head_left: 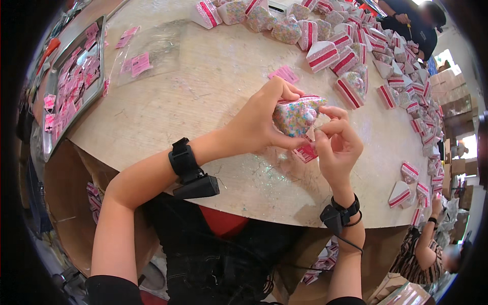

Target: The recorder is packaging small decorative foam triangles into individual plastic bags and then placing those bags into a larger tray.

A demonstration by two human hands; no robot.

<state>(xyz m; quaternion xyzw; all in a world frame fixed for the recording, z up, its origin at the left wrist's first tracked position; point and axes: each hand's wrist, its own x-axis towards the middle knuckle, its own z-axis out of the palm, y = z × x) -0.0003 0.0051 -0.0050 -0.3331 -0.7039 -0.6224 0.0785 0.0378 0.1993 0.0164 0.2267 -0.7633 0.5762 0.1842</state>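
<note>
Two bare arms come up from the bottom edge, and each wrist wears a black band with a small black box on it. The left hand point(254, 122) holds a toy cake slice point(297, 116) just above the tabletop point(203, 86). The slice is shaped like a wedge and is covered in little dots of many colours. The left grip is pressed around it, with the thumb under the slice and the fingers curled over its top. The right hand point(338, 145) is right beside the slice, on its right side. Its thumb and first finger are pinched together at the edge of the slice, but what they pinch is too small to see. A pink tag point(306, 152) lies on the tabletop just under the two hands.

Farther back, one more pink tag point(284, 74) lies alone on the wood. To the left, a clear plastic bag point(147, 56) with pink tags in it lies flat. Beside it, a metal tray point(76, 81) holds many pink tags. Along the far and right side of the round tabletop sit lots of cake slices point(351, 56), white with red stripes. Another person point(414, 20) sits at the far side, and one more person point(427, 249) is at the lower right.
</note>
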